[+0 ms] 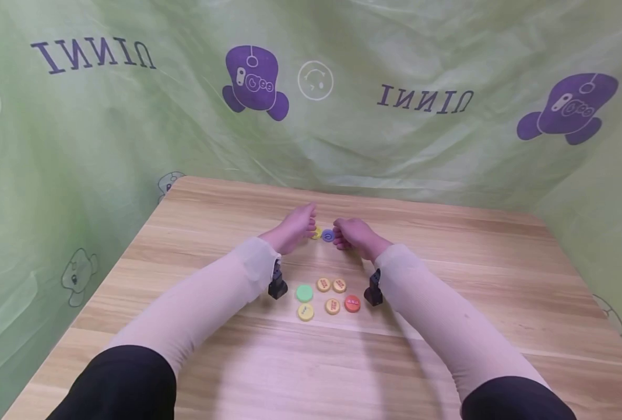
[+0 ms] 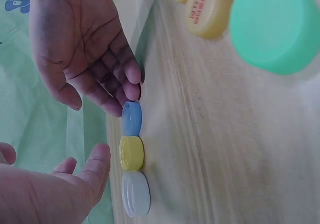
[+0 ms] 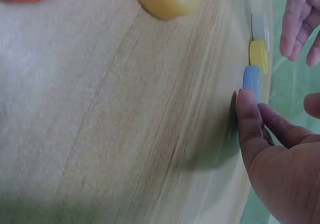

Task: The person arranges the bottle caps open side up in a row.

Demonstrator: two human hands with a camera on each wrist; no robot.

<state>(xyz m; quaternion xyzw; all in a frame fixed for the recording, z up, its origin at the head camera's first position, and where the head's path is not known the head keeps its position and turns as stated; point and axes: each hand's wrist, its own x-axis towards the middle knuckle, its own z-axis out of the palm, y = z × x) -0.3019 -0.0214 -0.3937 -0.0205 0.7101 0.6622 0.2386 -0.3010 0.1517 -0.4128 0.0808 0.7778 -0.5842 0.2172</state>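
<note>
Three bottle caps stand in a touching row toward the back of the table: a white cap [image 2: 136,194], a yellow cap [image 2: 131,153] and a blue cap [image 1: 328,235]. At the blue end is my right hand [image 1: 360,236]; in the right wrist view its fingertips touch the blue cap's outer side, with the fingers loosely bent and not wrapped round it. My left hand [image 1: 296,228] is held just above the table beside the white and yellow caps, its fingers fairly straight and holding nothing. From the head view, the left hand hides the white cap.
Nearer the body lie several loose caps: a green cap [image 1: 304,293], a pale yellow cap [image 1: 306,312], a red cap [image 1: 352,303] and cream-yellow caps [image 1: 333,306] with red print. Behind the wooden table [image 1: 473,280] hangs a green curtain [image 1: 394,146].
</note>
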